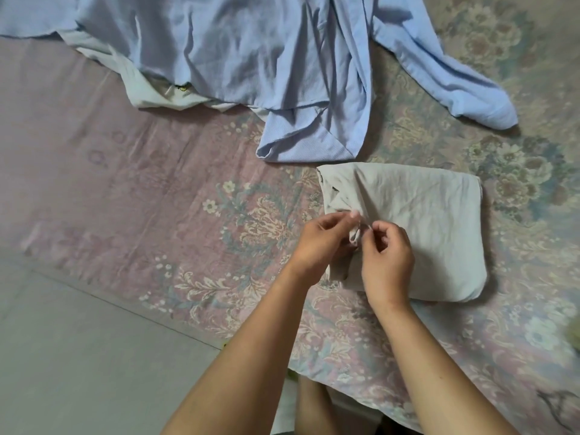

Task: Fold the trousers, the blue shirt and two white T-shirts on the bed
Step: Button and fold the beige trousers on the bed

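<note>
At the lower left a strip of pale grey floor [78, 356] runs beside the bed [125, 199], whose cover is pinkish with a faded floral print. Further up, a white T-shirt [147, 89] lies crumpled on the cover, mostly buried under the blue shirt [251, 58], which sprawls unfolded across the top of the view with one sleeve trailing off to the right and a hem corner reaching down toward the middle. Just below that corner, close to it, sits a pale grey-white folded garment [433, 221], a neat rectangular bundle lying flat on the bed; whether it is the trousers or a T-shirt cannot be told. Both hands meet at its near left edge: the left hand [323, 243] pinches a bit of the cloth between thumb and fingertips, and the right hand [387, 255], just beside it with fingers curled, pinches the same raised fold.
</note>
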### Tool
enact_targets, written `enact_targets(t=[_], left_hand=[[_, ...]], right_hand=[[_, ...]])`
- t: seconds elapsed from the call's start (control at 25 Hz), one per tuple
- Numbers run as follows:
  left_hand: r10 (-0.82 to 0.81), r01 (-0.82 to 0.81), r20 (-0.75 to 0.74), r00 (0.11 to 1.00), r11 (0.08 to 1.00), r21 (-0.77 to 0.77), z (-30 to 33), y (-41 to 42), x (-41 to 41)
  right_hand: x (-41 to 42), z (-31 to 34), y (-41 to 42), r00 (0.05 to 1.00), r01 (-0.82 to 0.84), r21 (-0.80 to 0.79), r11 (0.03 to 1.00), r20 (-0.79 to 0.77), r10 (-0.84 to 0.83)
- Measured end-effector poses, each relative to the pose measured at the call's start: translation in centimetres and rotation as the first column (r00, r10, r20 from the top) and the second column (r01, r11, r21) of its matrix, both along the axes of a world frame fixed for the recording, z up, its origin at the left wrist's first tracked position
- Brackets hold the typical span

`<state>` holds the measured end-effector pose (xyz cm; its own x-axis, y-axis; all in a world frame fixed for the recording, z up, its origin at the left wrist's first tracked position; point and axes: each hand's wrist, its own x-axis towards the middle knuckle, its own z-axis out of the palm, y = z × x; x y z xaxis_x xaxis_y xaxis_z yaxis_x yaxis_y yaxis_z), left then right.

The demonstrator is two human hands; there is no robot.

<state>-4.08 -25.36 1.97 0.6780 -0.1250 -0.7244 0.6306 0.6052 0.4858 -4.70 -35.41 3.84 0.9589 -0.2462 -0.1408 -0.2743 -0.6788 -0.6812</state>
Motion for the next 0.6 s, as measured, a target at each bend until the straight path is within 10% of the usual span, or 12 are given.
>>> enact_targets(t=[0.24,0.52,0.6], left_hand=[[-0.054,0.054,-0.003,0.999,0.982,0.181,-1.0,-0.9,-0.1],[-0.005,-0.011,-0.105,0.994,0.988,-0.156,0.1,-0.7,0.1],[0.055,-0.056,-0.118,0.991,0.998,-0.007,0.1,-0.2,0.5]], right_hand=[[0.8,0.4,-0.7,0.971,0.205,0.221,0.953,-0.169,-0.169],[1.7,-0.4,-1.8,0.949,-0.05,0.033,0.998,-0.311,0.058],[1.3,-0.5,-1.4,0.974,-0.154,-0.142,0.978,-0.187,0.126]])
